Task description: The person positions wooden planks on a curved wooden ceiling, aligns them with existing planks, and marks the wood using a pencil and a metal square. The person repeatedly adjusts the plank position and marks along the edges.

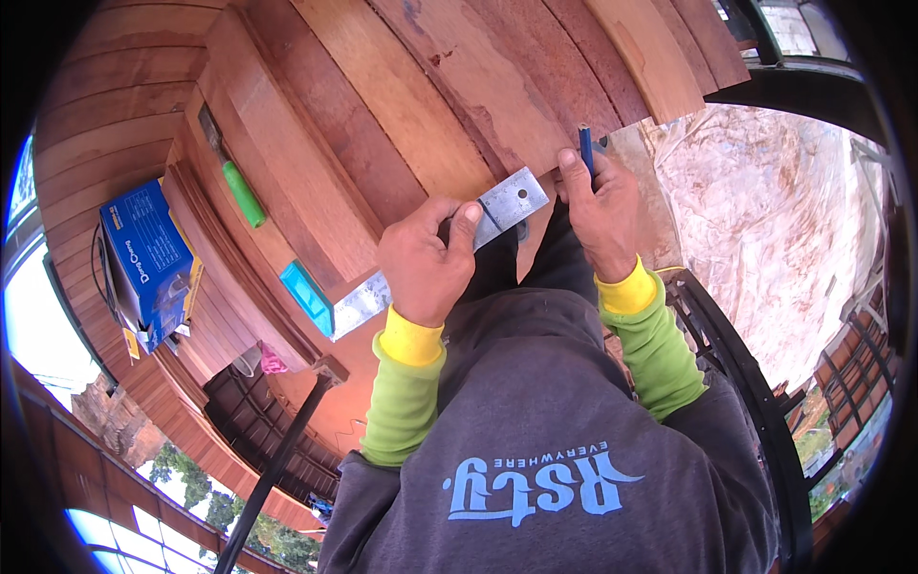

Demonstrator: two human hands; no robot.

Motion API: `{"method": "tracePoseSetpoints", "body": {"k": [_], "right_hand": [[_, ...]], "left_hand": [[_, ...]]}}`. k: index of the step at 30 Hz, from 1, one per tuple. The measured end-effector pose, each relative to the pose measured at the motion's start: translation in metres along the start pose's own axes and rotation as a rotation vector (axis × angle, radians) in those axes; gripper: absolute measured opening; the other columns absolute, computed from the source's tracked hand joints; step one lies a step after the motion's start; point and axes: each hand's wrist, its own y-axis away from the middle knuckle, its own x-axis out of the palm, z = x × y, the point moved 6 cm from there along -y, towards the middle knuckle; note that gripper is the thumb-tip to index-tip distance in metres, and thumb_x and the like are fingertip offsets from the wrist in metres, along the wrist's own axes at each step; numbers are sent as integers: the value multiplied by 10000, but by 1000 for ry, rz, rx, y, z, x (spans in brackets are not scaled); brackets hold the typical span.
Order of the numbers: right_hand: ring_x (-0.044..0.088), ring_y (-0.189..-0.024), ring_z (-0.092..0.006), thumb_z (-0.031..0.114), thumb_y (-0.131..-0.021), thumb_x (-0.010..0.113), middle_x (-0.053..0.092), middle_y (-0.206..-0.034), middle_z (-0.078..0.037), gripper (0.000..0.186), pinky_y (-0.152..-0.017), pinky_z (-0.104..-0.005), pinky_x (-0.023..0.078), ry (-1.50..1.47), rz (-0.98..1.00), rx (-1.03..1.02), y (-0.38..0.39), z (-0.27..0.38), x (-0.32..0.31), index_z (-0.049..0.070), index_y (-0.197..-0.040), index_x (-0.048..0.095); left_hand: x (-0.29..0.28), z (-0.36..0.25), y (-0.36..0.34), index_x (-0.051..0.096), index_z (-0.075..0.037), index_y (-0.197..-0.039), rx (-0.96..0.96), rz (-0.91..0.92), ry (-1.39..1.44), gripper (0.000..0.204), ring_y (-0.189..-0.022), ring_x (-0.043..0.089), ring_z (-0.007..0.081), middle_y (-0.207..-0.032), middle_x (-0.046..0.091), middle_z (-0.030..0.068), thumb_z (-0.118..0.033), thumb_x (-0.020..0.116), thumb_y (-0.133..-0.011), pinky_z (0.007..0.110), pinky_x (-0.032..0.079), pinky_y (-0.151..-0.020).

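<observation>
My left hand (426,256) is closed around the metal blade of a try square (513,203), with the thumb pressed on top. Its turquoise stock (308,298) sticks out past the other side of my hand, to the left. Between the fingers and thumb of my right hand (605,210) is a dark blue pencil (585,151), its end pointing away from me. The right fingertips are near the edge of the reddish wooden boards (421,86), just beyond the blade's end with its round hole. How the right fingers curl underneath is partly hidden.
On the boards to the left lies a chisel (243,194) with a green handle. A blue cardboard box (143,258) stands at the far left. Black metal bars (273,469) run at lower left and right. A whitish stained sheet (765,230) spreads out below on the right.
</observation>
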Motion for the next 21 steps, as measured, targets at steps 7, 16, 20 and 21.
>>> {"method": "tracePoseSetpoints", "body": {"k": [7,16,20,21], "right_hand": [[461,-557,-64,245,-923,603,531,-557,-21,344,-506,-281,388,65,-23,-3,-11,8,-14,-38,-733,644],[438,-555,-70,237,-929,604,506,-564,-12,324,-509,-284,375,21,172,34,10,9,-5,-29,-745,621],[418,-555,-72,166,-920,616,498,-573,-18,232,-499,-272,363,-6,207,2,17,5,2,-25,-789,624],[415,-554,-71,163,-921,612,493,-571,-16,229,-496,-272,361,-3,211,-2,17,4,3,-26,-792,625]], "left_hand": [[13,-7,-8,680,-46,-784,11,-15,16,146,-498,551,240,-586,571,134,-179,687,-843,332,434,-515],[18,-2,-4,663,-36,-795,22,-64,71,129,-503,543,239,-591,561,126,-148,678,-856,322,436,-514],[23,6,0,662,-35,-788,33,-51,76,130,-505,543,231,-599,566,125,-144,685,-854,319,438,-515],[23,5,0,663,-36,-788,44,-64,76,129,-505,543,229,-601,567,125,-145,687,-853,319,439,-516]]}}
